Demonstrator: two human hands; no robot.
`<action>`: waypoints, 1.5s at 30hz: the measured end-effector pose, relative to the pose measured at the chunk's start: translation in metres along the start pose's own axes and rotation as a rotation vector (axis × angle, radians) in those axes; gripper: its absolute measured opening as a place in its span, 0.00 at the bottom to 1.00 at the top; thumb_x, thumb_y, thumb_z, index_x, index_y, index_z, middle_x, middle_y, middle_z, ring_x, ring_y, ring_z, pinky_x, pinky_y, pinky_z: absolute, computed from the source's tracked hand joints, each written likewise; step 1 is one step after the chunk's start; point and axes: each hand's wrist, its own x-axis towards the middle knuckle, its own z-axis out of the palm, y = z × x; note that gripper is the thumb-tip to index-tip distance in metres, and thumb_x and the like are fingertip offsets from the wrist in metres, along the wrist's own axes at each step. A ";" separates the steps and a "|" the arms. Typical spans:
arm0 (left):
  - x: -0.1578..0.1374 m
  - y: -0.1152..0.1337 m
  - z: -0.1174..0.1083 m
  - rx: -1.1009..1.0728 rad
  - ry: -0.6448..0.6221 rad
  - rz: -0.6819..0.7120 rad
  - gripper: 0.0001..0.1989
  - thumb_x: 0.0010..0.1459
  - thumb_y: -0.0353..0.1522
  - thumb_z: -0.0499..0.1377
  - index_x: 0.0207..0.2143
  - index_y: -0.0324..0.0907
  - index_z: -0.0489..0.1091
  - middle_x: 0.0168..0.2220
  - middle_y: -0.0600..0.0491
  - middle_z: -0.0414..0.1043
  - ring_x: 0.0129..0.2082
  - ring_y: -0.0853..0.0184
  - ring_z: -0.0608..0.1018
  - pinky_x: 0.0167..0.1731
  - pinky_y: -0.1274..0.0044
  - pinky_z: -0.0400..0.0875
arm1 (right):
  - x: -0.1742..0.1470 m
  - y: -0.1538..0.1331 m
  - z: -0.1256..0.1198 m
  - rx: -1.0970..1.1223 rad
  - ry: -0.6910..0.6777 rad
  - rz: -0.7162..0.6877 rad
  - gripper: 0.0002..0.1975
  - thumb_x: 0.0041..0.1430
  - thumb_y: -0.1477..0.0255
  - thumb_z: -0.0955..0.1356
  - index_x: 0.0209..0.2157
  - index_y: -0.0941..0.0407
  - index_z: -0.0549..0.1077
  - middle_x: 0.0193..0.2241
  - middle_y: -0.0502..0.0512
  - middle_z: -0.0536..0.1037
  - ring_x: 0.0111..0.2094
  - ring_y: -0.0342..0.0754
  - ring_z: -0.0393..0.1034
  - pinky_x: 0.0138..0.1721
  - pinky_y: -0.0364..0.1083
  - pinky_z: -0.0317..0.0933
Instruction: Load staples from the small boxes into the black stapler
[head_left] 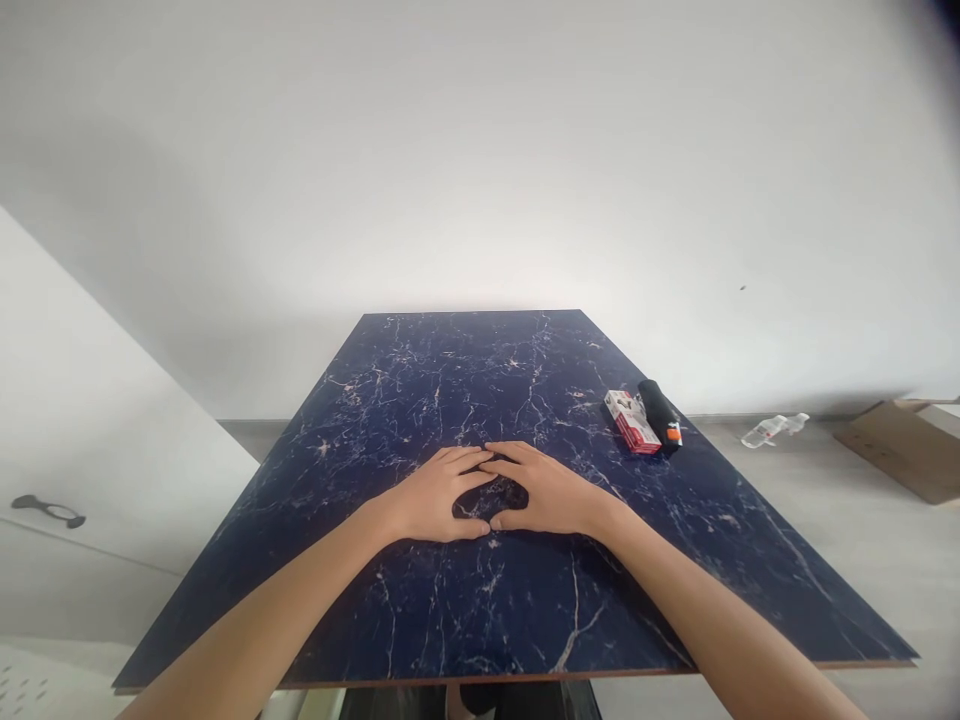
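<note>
Both of my hands rest on a dark blue, white-veined tabletop [435, 370], fingertips meeting near its middle. My left hand [442, 497] has its thumb and fingers apart, holding nothing. Mirroring it, my right hand [551, 490] also has thumb and fingers apart and nothing in its grasp. The two hands frame a small patch of table between them. Beyond my right hand, to the right, lies a small red and white box [632, 422]. Touching or close beside that box is a black cylindrical object [660, 412] with an orange patch at its near end.
A white wall [480, 160] stands behind the table. On the floor at right are clear plastic bottles [772, 430] and a brown cardboard box [904, 450]. To the left is a white cabinet with a dark handle [49, 511].
</note>
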 end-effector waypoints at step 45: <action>-0.008 -0.013 -0.012 0.167 0.272 -0.145 0.28 0.70 0.48 0.51 0.68 0.54 0.61 0.72 0.52 0.54 0.72 0.46 0.54 0.69 0.47 0.47 | -0.017 0.051 -0.044 -0.139 0.674 0.348 0.31 0.68 0.56 0.62 0.68 0.55 0.62 0.62 0.63 0.71 0.63 0.63 0.63 0.63 0.61 0.56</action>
